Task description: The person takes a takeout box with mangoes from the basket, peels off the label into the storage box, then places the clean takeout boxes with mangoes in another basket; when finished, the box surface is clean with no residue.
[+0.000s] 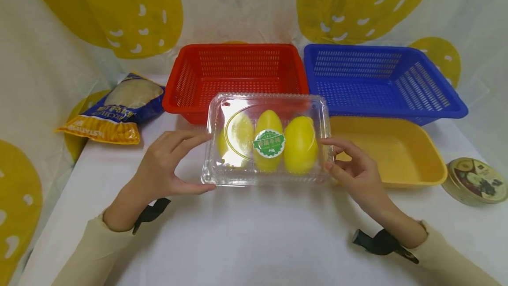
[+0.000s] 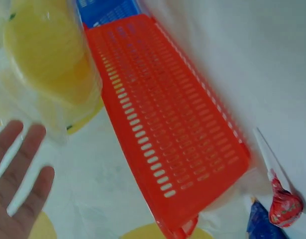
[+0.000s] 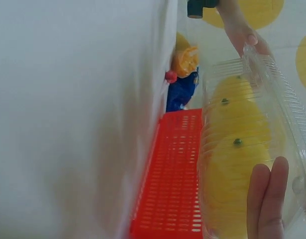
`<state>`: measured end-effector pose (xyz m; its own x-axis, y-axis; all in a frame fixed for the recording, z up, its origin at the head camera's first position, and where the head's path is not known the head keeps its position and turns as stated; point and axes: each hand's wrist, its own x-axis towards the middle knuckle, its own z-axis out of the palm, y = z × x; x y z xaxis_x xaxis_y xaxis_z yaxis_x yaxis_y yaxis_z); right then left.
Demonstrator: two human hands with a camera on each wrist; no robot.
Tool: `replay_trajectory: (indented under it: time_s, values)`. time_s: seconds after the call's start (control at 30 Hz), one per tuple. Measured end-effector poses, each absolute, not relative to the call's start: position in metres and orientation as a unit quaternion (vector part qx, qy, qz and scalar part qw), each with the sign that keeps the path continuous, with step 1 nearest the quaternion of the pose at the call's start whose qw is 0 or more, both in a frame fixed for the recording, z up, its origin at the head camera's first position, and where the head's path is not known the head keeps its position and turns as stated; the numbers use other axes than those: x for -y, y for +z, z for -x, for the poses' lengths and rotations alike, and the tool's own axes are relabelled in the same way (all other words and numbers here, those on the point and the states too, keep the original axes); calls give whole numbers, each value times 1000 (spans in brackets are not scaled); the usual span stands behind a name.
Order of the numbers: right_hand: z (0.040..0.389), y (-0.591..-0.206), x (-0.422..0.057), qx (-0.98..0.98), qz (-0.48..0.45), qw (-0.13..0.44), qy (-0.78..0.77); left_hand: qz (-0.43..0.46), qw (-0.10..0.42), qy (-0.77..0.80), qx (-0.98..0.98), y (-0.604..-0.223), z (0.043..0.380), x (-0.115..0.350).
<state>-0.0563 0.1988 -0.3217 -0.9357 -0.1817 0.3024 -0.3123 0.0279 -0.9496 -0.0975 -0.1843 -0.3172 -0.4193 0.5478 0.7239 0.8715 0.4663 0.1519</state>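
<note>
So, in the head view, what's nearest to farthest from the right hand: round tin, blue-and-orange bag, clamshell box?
1. Clamshell box: held by the right hand.
2. Round tin: right edge.
3. Blue-and-orange bag: far left.

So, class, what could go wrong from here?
The left hand meets the clear box with fingertips at its edge, so that end might slip. If the box tilts, the three yellow fruits inside could slide. Moved forward, it may knock the red basket beyond it.
</note>
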Motion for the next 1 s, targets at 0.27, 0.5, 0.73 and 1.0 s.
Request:
replay_trajectory:
  time_s: [0.27, 0.5, 0.73, 1.0]
  values:
    - [53, -340, -201, 691, -191, 33, 697, 462, 226, -264, 816, -323, 100, 191]
    - [55, -351, -202, 690, -206, 21, 694, 465, 195, -240, 829, -331, 102, 193]
    - [56, -355, -199, 703, -235, 6, 671, 459, 172, -230, 841, -335, 103, 197]
    - [57, -362, -194, 710, -230, -7, 666, 454, 156, -212, 851, -339, 107, 200]
